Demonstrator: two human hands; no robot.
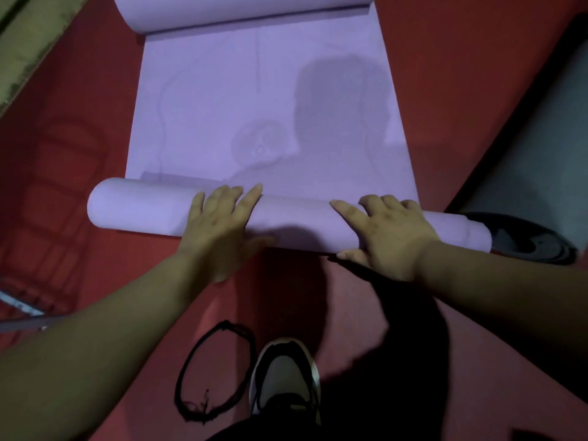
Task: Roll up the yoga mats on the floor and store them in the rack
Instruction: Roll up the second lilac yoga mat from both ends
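Head view: purple mat (pixel 254 106) lies lengthwise on the red floor (pixel 461 74), running away from the person. Near part is wound into a roll (pixel 292 224), crosswise, just ahead of the shoe (pixel 286 374).

Left hand (pixel 219 224) lies flat on top of the roll, fingers straight, pressing, gripping nothing. Right hand (pixel 391 233) is spread over the roll too, fingers draped on the crest, thumb on the near side; pushing, not clasping.

Risks (judgement only):
- Roll looks uneven: R end shows a step where inner turns stick out, L end overhangs the flat mat's edge. Uneven pressure w/ more pushing would likely cone it further, giving a loose roll that fits a rack badly. No rack identifiable here.
- Far end (pixel 241 11) is curled up on itself. When the roll meets it, the curl may fold under and trap a crease.
- Hands sit centre & right; L third of the roll is unpressed and could slacken.

Room:
- Ahead: flat mat is open up to the far curl, only shadow on it.
- R side tight: dark rolled mat (pixel 528 240) just beside the roll's R end (contact: can't tell), grey mat (pixel 541 148) beyond.
- L side: bare floor.
- Black cord (pixel 226 326) looped by the shoe, a snag risk when stepping fwd.
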